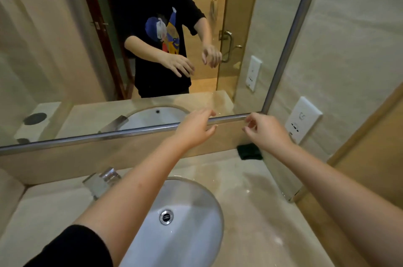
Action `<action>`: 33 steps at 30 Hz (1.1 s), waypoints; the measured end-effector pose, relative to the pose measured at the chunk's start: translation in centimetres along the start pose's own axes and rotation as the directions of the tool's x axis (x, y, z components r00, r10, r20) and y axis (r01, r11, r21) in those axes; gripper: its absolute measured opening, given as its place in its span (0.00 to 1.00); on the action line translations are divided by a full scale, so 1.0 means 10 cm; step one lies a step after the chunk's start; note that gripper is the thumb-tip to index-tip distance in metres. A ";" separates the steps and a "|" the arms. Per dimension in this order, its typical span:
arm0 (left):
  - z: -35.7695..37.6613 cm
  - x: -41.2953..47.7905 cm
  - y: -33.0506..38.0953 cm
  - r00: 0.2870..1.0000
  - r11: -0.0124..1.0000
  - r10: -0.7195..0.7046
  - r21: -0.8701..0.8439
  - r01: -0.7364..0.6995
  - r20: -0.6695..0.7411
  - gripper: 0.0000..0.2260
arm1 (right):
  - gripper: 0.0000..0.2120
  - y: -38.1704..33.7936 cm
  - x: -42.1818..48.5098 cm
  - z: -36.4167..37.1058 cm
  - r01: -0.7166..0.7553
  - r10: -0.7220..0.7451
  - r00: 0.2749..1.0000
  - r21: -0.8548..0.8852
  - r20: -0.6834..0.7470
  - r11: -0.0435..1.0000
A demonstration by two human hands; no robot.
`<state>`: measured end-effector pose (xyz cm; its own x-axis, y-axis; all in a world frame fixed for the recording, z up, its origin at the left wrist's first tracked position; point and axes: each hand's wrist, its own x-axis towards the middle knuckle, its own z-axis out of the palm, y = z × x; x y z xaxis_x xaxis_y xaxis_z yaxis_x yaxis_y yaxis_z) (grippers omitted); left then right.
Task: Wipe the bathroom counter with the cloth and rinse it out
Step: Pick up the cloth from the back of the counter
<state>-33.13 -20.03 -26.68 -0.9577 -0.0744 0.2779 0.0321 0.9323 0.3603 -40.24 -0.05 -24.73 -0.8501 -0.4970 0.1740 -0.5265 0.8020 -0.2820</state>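
A dark green cloth (249,151) lies folded on the beige marble counter (257,212), in the back right corner against the wall. My right hand (266,130) hovers just above it, fingers loosely curled and holding nothing. My left hand (196,128) reaches forward over the white sink (196,207), fingers relaxed and spread, also holding nothing. Both hands are in the air in front of the mirror's lower frame.
A glass-handled tap (102,180) stands left of the sink; a metal drain (166,217) sits in the bowl. The mirror (109,48) fills the back wall, reflecting a person in a black shirt. A white wall socket (302,121) is on the right wall.
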 end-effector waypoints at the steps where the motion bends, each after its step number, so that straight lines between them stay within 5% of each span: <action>1: 0.05 0.03 -0.02 1.000 1.000 0.002 -0.003 -0.002 0.017 0.18 | 0.13 0.03 0.02 0.03 -0.012 0.012 1.000 -0.012 0.000 1.000; 13: 0.89 0.47 -0.14 0.982 0.999 0.012 -0.032 -0.006 0.186 0.19 | 0.11 0.69 0.36 0.67 -0.096 0.105 0.988 -0.081 0.118 0.992; 17: 1.36 0.65 -0.14 0.963 0.999 -0.028 -0.017 0.034 0.269 0.20 | 0.10 1.08 0.55 1.08 -0.148 0.141 0.970 0.020 0.200 0.989; 24: 2.32 0.87 -0.15 0.875 0.995 -0.083 -0.004 0.096 0.478 0.22 | 0.18 1.74 0.68 1.88 -0.153 0.156 0.937 -0.034 0.313 0.988; 33: 3.18 1.17 -0.26 0.797 0.997 -0.044 0.083 -0.008 0.602 0.27 | 0.29 2.12 0.88 2.59 -0.015 0.086 0.886 -0.158 0.456 0.987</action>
<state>-53.55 -12.04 -52.64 -0.9369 0.1134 -0.3307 0.0162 0.9591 0.2828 -58.81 3.97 -53.62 -0.7980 -0.5221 -0.3009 -0.5074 0.8516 -0.1319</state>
